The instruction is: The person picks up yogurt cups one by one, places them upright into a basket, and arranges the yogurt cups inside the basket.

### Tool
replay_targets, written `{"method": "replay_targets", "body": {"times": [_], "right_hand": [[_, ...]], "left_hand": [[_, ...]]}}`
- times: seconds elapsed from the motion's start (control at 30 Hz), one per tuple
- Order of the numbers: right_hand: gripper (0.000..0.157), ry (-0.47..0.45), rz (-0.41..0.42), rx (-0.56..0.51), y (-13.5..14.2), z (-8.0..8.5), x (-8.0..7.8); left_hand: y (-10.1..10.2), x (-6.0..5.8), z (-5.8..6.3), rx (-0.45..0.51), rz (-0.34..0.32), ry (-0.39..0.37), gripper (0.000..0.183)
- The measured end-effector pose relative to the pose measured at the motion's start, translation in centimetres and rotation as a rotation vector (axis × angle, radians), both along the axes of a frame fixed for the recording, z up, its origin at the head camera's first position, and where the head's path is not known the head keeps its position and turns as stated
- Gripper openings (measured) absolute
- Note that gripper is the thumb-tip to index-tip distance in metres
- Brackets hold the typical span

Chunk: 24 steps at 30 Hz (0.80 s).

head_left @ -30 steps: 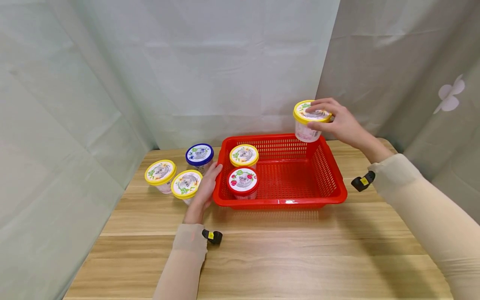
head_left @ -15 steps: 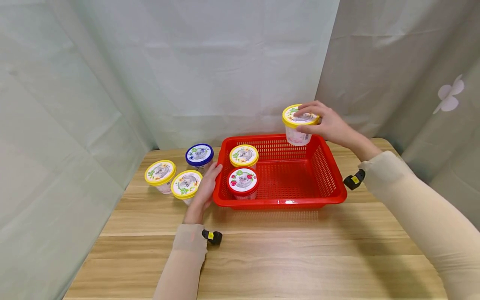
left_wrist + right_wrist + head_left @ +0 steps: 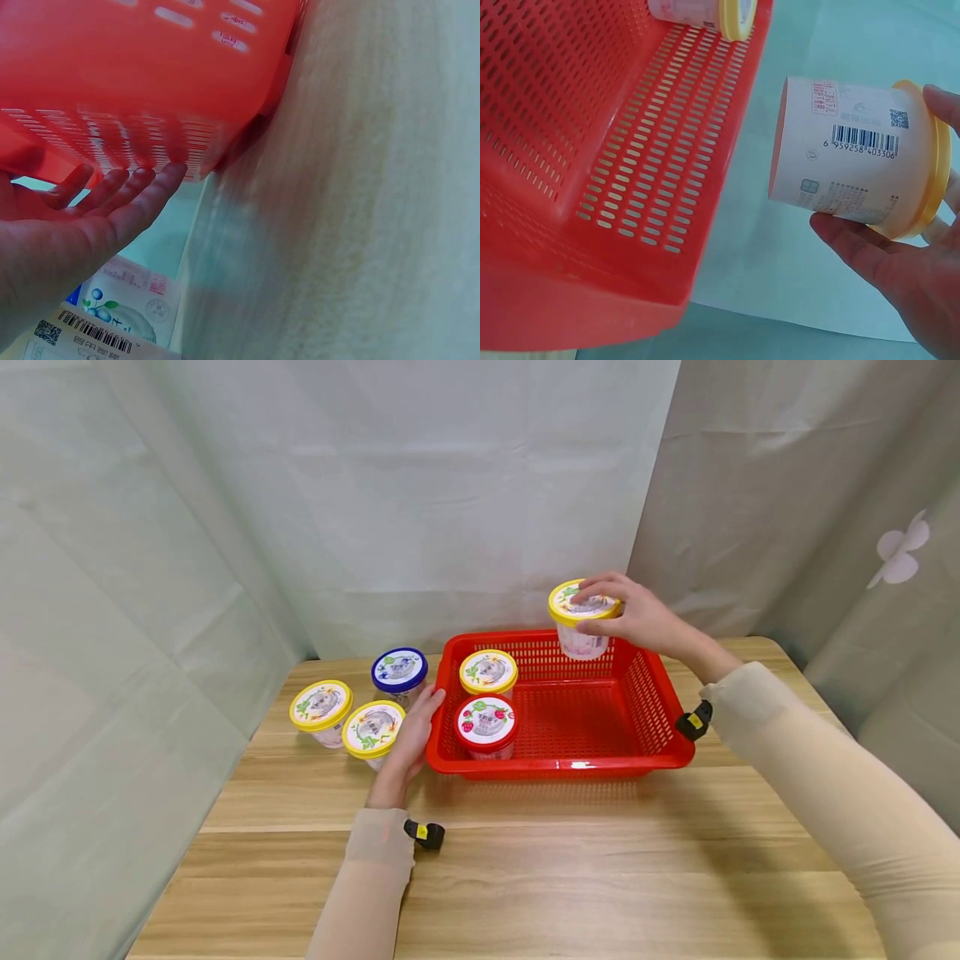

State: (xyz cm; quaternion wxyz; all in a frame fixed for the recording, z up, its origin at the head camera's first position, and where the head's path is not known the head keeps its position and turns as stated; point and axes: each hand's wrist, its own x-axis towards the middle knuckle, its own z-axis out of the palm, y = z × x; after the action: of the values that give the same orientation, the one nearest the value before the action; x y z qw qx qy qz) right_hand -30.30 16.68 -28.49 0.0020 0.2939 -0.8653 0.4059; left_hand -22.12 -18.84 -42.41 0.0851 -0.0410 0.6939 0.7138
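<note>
My right hand (image 3: pixel 641 614) grips a white printed tub (image 3: pixel 582 641) by its yellow lid, holding it above the back wall of the red plastic basket (image 3: pixel 558 764). In the right wrist view, the tub (image 3: pixel 844 154) shows its barcode side, with fingers around the lid's edge. My left hand (image 3: pixel 411 735) rests at the basket's left side; in the left wrist view its fingers lie nearly straight against the slotted wall. Inside the basket at the left, a yellow-lidded tub (image 3: pixel 488 671) stands behind a red-lidded strawberry tub (image 3: pixel 487 722).
Left of the basket stand a blue-lidded tub (image 3: pixel 400 670) and two yellow-lidded tubs, one farther left (image 3: pixel 321 708) and one beside my left hand (image 3: pixel 372 729). The wooden table (image 3: pixel 540 868) meets pale curtains (image 3: pixel 450 502) at the back and sides.
My right hand has carried the yellow-lidded tub leftward and slightly down along the basket's back wall. The left hand, basket and other tubs have stayed in place.
</note>
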Motion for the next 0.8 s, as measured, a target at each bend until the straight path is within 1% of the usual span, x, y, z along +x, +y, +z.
{"method": "replay_targets", "body": {"times": [0.3, 0.53, 0.63, 0.8], "right_hand": [[0.041, -0.056, 0.030, 0.027, -0.7, -0.6, -0.5], [0.039, -0.089, 0.070, 0.060, -1.1, -1.2, -1.2], [0.037, -0.119, 0.090, 0.063, -1.3, -1.3, -1.5], [0.036, -0.195, 0.127, 0.050, -1.5, -2.0, -1.9]], "left_hand": [[0.0, 0.1, 0.1, 0.026, -0.022, 0.029, 0.057], [0.2, -0.1, 0.1, 0.026, -0.006, -0.004, 0.059], [0.2, -0.2, 0.1, 0.025, -0.005, -0.007, 0.059], [0.2, -0.1, 0.2, 0.021, -0.011, -0.006, 0.060]]}}
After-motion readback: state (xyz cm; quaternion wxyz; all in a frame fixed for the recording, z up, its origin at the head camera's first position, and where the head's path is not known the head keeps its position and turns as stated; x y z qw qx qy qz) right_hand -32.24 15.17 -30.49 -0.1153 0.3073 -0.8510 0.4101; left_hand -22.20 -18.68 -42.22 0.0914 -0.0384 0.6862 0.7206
